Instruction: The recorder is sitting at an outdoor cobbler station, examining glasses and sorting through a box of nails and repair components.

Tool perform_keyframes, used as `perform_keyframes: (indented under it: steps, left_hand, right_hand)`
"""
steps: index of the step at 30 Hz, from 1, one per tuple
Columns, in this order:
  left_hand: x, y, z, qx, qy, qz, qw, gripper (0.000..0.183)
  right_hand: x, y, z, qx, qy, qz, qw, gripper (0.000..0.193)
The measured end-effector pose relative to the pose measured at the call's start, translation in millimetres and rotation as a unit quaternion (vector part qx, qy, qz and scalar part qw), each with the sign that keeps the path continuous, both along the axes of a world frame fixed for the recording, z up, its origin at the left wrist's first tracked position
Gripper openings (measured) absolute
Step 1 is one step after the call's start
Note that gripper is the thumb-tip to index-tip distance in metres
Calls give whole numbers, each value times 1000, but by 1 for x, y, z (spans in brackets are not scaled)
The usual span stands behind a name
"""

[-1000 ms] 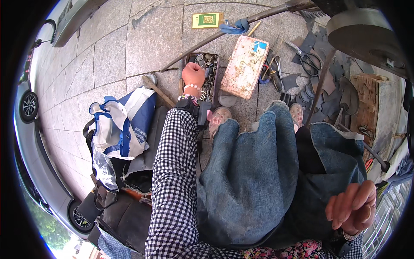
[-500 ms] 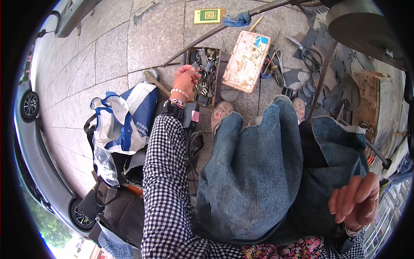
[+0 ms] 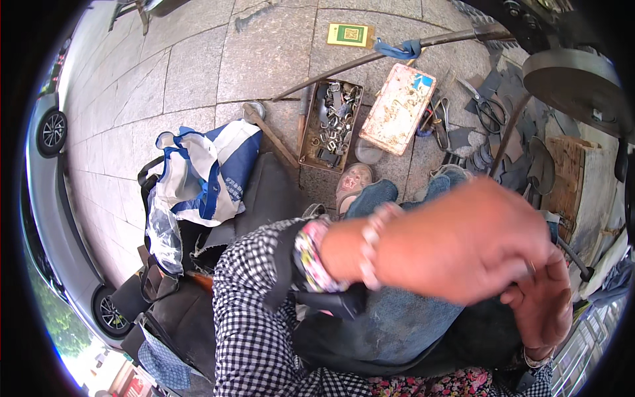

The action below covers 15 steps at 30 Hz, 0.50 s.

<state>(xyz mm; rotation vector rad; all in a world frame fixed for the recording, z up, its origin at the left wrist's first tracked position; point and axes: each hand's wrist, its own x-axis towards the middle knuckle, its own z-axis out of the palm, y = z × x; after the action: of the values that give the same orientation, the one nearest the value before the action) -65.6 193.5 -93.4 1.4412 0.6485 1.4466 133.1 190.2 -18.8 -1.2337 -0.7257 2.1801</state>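
Note:
My left hand (image 3: 456, 245), with a beaded bracelet at its wrist, reaches across my lap and is smeared by motion. Its fingers are drawn together beside my right hand; whatever they pinch is too small and blurred to name. My right hand (image 3: 542, 308) is held palm up at the right, loosely cupped with fingers apart, partly covered by the left. I see nothing lying in its palm. Worn blue denim (image 3: 403, 331) is spread over my lap below both hands. A shallow box of metal buckles and small fittings (image 3: 334, 122) stands on the paving beyond my feet.
A stained, pale lid-like rectangular panel (image 3: 398, 109) lies right of the box. Scissors (image 3: 491, 114), pliers and dark scraps surround it. A hammer (image 3: 271, 132) and a blue-and-white bag (image 3: 235, 159) are at the left. A heavy metal wheel (image 3: 572, 83) overhangs the far right.
My left hand has left the box of buckles, where it pinched a small greyish piece, and swung right and nearer to meet my right hand. The right hand has barely moved.

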Motion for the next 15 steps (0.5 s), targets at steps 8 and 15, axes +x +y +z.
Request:
perform_keyframes:
  steps: [8, 15]
  left_hand:
    - [31, -18, 26, 127, 145, 63, 979, 12]
    - [2, -4, -8, 125, 136, 132, 974, 9]
  right_hand:
    - [14, -4, 2, 7, -1, 44, 999, 55]
    - [16, 4, 1, -37, 68, 34, 996, 50]
